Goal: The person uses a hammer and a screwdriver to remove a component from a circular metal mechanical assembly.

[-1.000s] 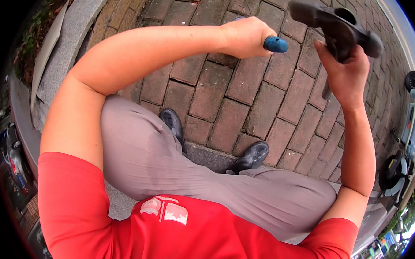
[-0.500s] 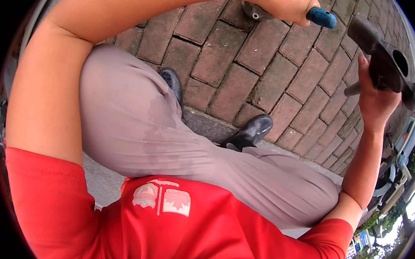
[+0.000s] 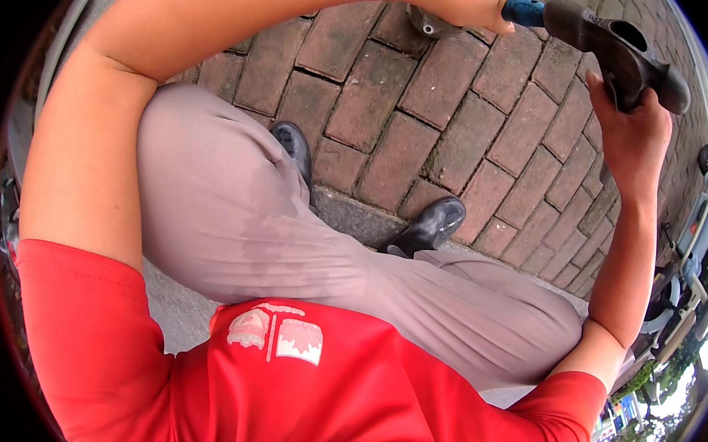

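My left hand is at the top of the view, closed round a blue rounded rod-like piece, perhaps a tool handle. Its other end is hidden in the hand. My right hand, at upper right, grips a dark hollow part with branching tube ends and an oval opening on top. The blue piece's tip meets the tube end facing my left hand; whether it sits inside or only touches cannot be made out. Just below my left wrist, partly covered, a dark metal part with a small round hole rests near the bricks.
Reddish brick paving spreads out in front of me, with a grey stone kerb under my black shoes. My knees in grey trousers are raised below the hands. Parked two-wheelers stand along the far right.
My right hand has moved up and slightly left with the dark part, bringing its tube end against the blue piece. My left hand has shifted slightly left.
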Motion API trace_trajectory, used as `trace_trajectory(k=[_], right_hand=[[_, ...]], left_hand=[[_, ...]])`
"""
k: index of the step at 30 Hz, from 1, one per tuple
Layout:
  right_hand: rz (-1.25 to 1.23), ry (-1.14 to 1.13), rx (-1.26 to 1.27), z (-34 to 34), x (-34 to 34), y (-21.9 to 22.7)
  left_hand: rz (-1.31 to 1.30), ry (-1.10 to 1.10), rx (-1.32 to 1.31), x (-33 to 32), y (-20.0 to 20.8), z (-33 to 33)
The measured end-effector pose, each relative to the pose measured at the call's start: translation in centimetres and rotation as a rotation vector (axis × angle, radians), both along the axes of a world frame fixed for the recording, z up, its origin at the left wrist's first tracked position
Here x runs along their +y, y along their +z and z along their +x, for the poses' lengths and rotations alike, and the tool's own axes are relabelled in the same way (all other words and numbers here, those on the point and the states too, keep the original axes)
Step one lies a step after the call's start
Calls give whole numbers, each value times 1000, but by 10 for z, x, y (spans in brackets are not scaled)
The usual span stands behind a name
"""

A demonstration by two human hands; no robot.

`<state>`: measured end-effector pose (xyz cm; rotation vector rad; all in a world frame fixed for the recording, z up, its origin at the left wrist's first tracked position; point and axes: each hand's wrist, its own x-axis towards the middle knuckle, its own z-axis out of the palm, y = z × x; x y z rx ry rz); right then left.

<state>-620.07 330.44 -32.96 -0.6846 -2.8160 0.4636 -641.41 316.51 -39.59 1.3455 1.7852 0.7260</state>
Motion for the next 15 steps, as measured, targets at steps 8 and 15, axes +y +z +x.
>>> trace_trajectory(k=[8,15], right_hand=[[-196,-35,-41,-13,18,-45],[-331,-23,-103,-18,18,-63]], left_hand=[[252,247,-44,1,-32,-21],[236,246,29,-4,-29,-36]])
